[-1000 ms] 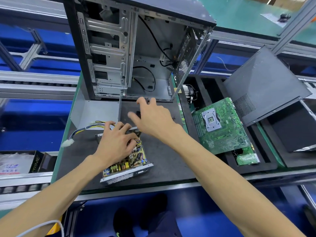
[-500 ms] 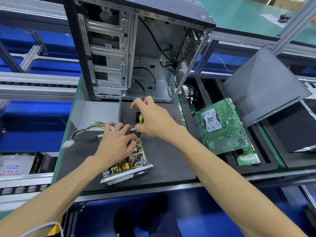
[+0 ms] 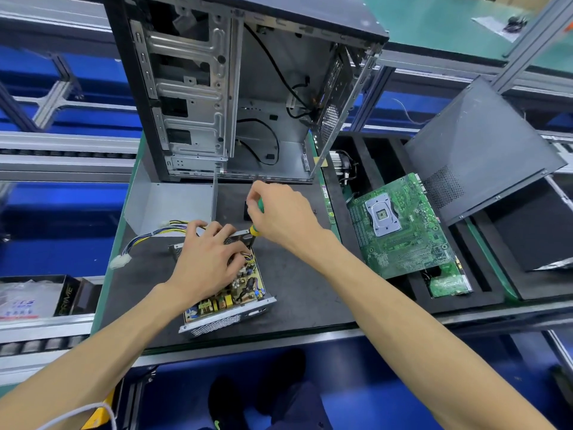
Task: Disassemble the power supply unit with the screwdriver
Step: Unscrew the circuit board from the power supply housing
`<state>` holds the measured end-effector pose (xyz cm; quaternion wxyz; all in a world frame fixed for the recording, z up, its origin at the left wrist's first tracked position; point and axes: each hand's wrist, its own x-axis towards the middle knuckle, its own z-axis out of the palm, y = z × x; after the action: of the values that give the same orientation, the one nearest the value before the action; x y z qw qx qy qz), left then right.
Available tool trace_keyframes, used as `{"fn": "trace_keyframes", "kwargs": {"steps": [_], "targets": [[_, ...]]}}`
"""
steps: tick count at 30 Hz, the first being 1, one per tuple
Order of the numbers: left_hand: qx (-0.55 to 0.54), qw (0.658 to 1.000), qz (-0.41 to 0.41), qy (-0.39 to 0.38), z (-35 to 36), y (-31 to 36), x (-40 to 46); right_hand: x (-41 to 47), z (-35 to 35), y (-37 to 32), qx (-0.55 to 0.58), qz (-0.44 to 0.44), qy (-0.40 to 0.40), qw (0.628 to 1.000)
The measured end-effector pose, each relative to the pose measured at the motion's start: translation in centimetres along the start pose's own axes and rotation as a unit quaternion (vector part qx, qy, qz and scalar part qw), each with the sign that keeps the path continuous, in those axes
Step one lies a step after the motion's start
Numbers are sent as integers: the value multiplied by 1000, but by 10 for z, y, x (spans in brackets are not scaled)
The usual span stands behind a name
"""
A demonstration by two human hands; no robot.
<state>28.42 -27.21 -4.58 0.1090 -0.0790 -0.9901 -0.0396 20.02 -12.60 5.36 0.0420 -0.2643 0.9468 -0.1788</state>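
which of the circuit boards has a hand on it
The yellowish board inside the open power supply unit: the left hand rests on it. The green motherboard and the smaller green board lie untouched at the right.

Since a second ago the right hand [image 3: 283,214], which then reached open-fingered toward the mat's far edge, has closed around the green-and-yellow screwdriver [image 3: 257,220] and brought it down, its tip apparently at the power supply unit's [image 3: 231,297] far right corner.

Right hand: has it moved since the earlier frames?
Yes. The right hand, gripping the screwdriver, has drawn back from the computer case toward the power supply, which the left hand holds.
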Motion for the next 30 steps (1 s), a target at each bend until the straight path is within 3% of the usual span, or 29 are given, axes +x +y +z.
{"fn": "trace_keyframes", "kwargs": {"steps": [7, 19, 30], "targets": [[-3, 1000, -7, -18, -4, 2, 0, -14, 6, 1, 152, -33, 12, 988], [-1, 1000, -6, -22, -6, 2, 1, -20, 8, 14, 204, -24, 85, 975], [-21, 1000, -4, -10, -3, 0, 0, -26, 15, 23, 257, -5, 84, 963]]}}
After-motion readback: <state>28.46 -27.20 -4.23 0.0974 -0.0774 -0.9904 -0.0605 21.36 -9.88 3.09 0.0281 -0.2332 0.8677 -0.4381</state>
